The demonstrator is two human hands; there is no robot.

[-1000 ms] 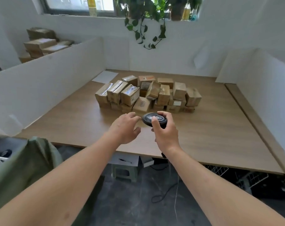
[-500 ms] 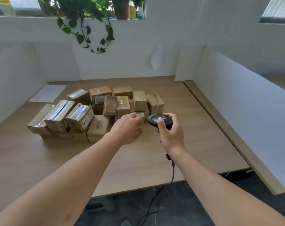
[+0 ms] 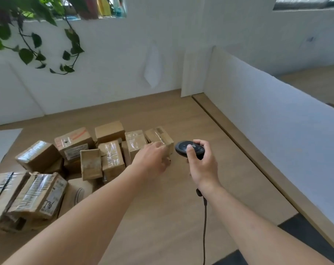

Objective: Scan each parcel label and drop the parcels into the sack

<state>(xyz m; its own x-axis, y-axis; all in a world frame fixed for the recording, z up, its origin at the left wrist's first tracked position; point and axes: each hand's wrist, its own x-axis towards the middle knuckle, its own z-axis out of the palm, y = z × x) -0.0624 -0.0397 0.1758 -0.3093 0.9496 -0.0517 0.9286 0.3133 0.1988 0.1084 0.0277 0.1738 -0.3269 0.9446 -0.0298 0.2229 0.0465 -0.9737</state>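
Several taped cardboard parcels (image 3: 110, 159) lie heaped on the wooden table (image 3: 162, 217), left of centre. My left hand (image 3: 152, 159) reaches over the table to the rightmost parcel (image 3: 158, 135). Its loosely curled fingers touch that parcel's near edge, and the thumb is hidden. My right hand (image 3: 200, 165) grips a black handheld scanner (image 3: 189, 149) just right of that parcel, thumb on top. The scanner's cable (image 3: 204, 226) hangs down past my wrist. The sack is out of view.
White partition boards (image 3: 267, 115) wall the table at the back and right. A white sheet of paper (image 3: 1, 144) lies at the far left. A trailing plant (image 3: 34, 41) hangs from the window sill above. Dark floor (image 3: 305, 236) shows beyond the table's right corner.
The view has swung right and closer, so the sack has left the frame. My left hand has stretched forward onto the rightmost parcel. My right hand keeps holding the scanner.
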